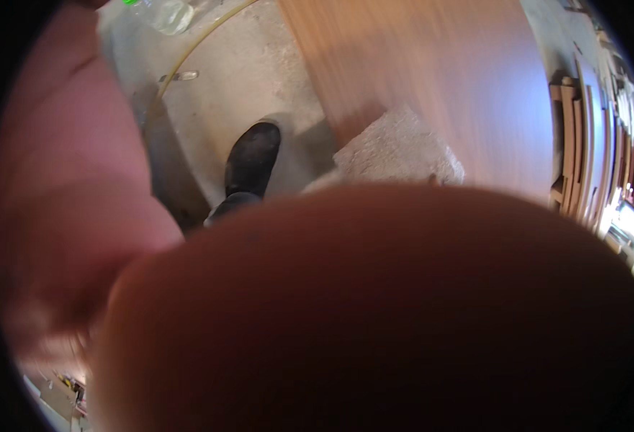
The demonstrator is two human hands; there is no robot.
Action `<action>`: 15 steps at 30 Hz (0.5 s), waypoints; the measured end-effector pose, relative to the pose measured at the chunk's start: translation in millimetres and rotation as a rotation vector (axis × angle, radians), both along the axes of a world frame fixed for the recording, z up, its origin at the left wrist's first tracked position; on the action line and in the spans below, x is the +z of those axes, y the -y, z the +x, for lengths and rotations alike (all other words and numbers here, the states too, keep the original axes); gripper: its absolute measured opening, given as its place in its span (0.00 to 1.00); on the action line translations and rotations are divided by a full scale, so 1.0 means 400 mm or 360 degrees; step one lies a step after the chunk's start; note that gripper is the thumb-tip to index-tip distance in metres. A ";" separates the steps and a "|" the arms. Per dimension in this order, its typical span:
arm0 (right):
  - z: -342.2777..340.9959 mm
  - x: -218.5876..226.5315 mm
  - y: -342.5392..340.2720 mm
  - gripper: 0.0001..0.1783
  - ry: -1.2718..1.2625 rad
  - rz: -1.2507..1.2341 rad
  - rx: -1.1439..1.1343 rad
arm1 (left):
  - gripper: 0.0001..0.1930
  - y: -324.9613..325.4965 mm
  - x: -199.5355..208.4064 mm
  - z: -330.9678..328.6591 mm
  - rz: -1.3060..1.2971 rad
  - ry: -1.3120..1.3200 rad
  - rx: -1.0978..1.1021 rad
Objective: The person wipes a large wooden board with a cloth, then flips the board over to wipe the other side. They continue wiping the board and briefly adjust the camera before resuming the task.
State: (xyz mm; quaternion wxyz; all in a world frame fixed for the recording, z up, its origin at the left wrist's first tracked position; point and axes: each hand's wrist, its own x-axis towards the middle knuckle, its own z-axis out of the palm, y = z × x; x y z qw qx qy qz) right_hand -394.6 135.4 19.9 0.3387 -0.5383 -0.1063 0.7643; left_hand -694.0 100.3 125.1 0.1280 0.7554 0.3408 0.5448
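Observation:
Blurred skin very close to the lens fills the left side and the whole lower half of the head view. The part on the left, with a crease across it, looks like my left hand point(79, 165). A dark, rounded mass of skin below meets it, and I cannot tell which hand that belongs to. No fingertips show clearly, so any grip is hidden. Beyond the skin lies a pale, rough-textured piece point(402, 147), a cloth or a slab, over a brown wood-grain board point(432, 65). Its lower part is covered by the skin.
My dark shoe point(254, 155) stands on the grey concrete floor point(259, 72). A yellow hose point(200, 37) curves across the floor past a small metal-looking piece point(180, 75). A clear bottle point(169, 14) lies at the far left. Wooden strips and panels point(579, 137) stand at the right.

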 end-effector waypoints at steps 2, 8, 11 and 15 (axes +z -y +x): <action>-0.045 0.038 -0.029 0.36 0.0004 -0.0067 -0.0026 | 0.39 -0.003 -0.004 0.011 0.0001 -0.0013 -0.0036; -0.031 0.042 -0.005 0.38 -0.0134 0.0068 0.0008 | 0.35 -0.048 -0.003 0.046 0.0074 -0.0117 -0.0033; -0.006 0.031 -0.008 0.36 0.0011 0.0027 0.0017 | 0.33 -0.051 0.009 0.056 0.0039 -0.0076 0.0022; 0.022 -0.010 -0.003 0.32 0.0128 -0.0038 0.0035 | 0.30 -0.023 -0.001 0.060 -0.0002 0.0011 0.0005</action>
